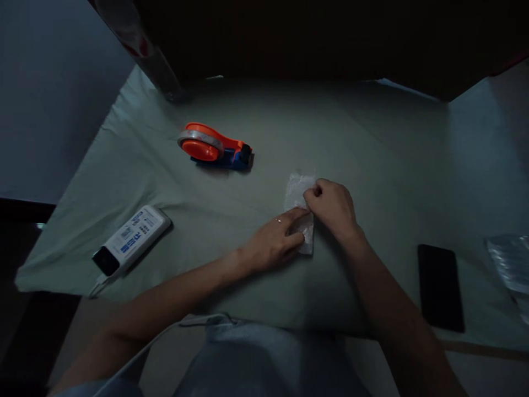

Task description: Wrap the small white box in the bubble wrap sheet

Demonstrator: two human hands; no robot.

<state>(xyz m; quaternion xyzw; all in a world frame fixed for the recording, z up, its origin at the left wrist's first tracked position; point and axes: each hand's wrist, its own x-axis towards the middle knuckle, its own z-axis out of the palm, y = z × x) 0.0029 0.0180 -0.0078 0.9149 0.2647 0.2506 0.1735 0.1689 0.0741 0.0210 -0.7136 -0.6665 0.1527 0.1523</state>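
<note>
A small clear plastic packet [296, 191] lies on the pale green cloth [372, 165] in the middle of the table. My left hand [276, 240] presses on the packet's near end, with a ring on one finger and the fingers curled against the plastic. My right hand [333, 208] is closed in a pinch on the packet's right edge. Both hands touch each other over the packet.
An orange and blue tape dispenser [215, 146] lies at the back left. A white power bank [131, 240] with a cable sits at the left edge. A black phone [440, 286] lies at the right, beside silvery bags [510, 262]. Dark boxes stand behind.
</note>
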